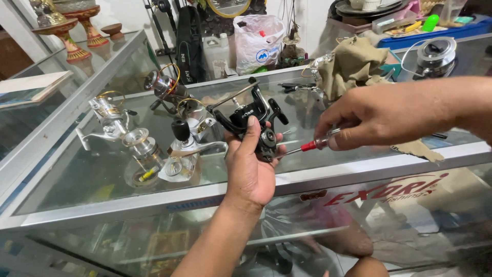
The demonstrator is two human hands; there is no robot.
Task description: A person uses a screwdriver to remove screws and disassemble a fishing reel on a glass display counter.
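While the black reel (252,120) was gripped in the left hand (249,164) above the near edge of the glass desk (82,174), it was held upright with its side plate turned to the right, so that this face was offered to the tool. The left fingers were wrapped round the reel's body from behind, the thumb was laid up along its near side, and the foot and bail arm were left sticking out above the hand toward the far side. A screwdriver (307,146) with a red collar and clear handle was pinched between the thumb and fingertips of the right hand (382,118), which was reached in from the right; its thin shaft was pointed leftward and slightly down, with the tip at or just against the reel's lower side. Whether the tip was seated in a screw could not be told. The reel was kept lifted clear of the glass, apparently so that it could be turned freely and braced against the push of the tool.

To the left, three other reels were set down on the desk: a silver reel (110,120) farthest left, a gold-trimmed reel (166,90) farther back, and a white reel (187,149) with a black knob just beside the left hand. A tan cloth (351,64) was heaped at the far right, and a plastic bag (258,41) was stood behind it.
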